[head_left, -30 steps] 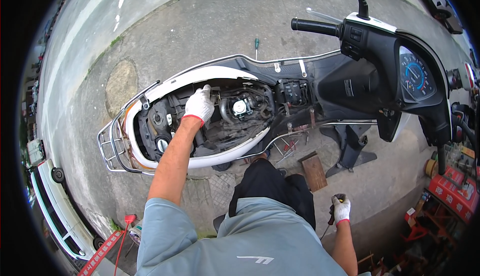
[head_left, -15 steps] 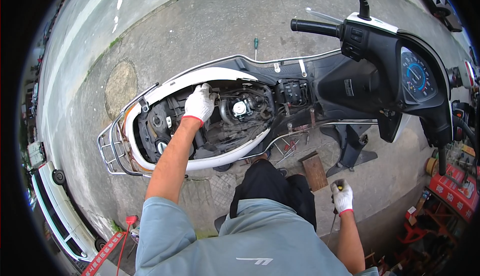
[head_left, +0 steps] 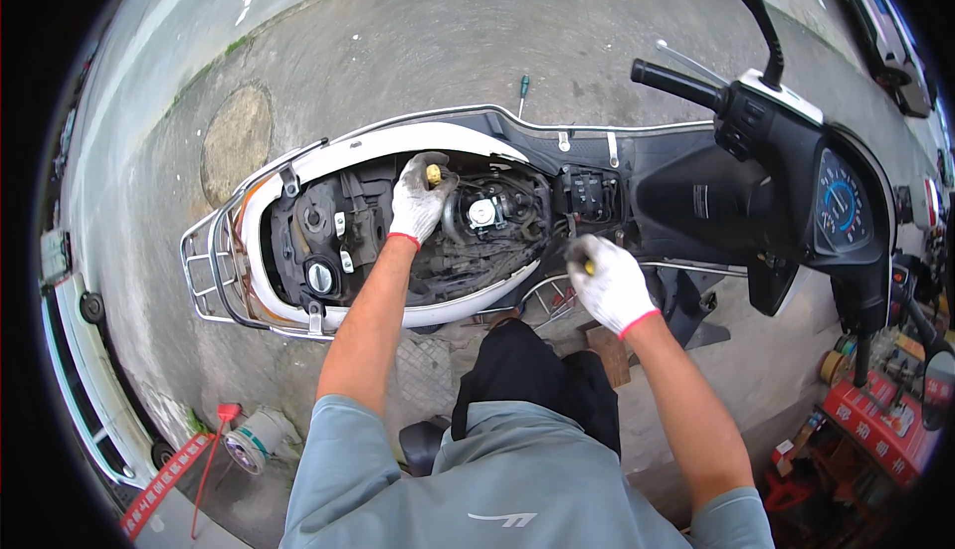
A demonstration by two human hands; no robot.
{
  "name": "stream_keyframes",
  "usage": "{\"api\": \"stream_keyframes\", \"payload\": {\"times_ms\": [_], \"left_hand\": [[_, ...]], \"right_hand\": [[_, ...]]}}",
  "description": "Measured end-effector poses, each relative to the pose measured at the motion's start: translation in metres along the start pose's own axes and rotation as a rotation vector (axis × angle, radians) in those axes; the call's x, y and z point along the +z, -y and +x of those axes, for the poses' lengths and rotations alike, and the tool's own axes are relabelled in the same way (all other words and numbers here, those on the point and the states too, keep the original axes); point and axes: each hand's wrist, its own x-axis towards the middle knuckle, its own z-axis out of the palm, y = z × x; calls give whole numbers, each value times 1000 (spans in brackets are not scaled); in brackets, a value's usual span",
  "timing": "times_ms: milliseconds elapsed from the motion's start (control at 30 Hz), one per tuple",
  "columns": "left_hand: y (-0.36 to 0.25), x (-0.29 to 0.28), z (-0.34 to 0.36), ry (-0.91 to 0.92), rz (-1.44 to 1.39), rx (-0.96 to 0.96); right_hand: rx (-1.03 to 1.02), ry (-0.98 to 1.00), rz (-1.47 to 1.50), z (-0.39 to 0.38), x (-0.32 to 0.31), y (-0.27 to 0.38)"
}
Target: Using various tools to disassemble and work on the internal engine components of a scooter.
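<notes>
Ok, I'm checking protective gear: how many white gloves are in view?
2: one on the left hand, over the scooter; one on the right hand, by its near side. Others may be hidden among the lower-right clutter.

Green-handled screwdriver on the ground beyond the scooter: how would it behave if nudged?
The screwdriver would probably move as one stiff piece, since its slim shaft looks straight. It might roll in a curve, as the handle looks thicker than the shaft.

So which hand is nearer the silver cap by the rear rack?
Left. The left hand is right of and beyond the silver cap; the right hand is much farther right.
</notes>
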Motion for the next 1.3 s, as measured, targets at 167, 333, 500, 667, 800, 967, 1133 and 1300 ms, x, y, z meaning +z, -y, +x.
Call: {"api": "stream_keyframes", "payload": {"times_ms": [167, 333, 500, 667, 800, 967, 1133, 1300], "left_hand": [[8, 13, -16, 40, -247, -73], [30, 33, -27, 1, -274, -107], [71, 51, -25, 49, -41, -112], [90, 59, -23, 99, -17, -161], [82, 64, -26, -2, -293, -66], [80, 68, -26, 67, -36, 23], [91, 66, -17, -28, -78, 62], [84, 68, -23, -48, -270, -7]], "right_hand": [[-195, 89, -120, 84, 20, 63], [-526, 291, -427, 144, 53, 103], [-745, 469, -689, 171, 91, 111], [-900, 448, -740, 180, 111, 109], [-660, 387, -761, 179, 123, 107], [-598, 308, -767, 175, 125, 105], [-723, 424, -784, 183, 121, 109], [-562, 352, -803, 184, 126, 109]]}}
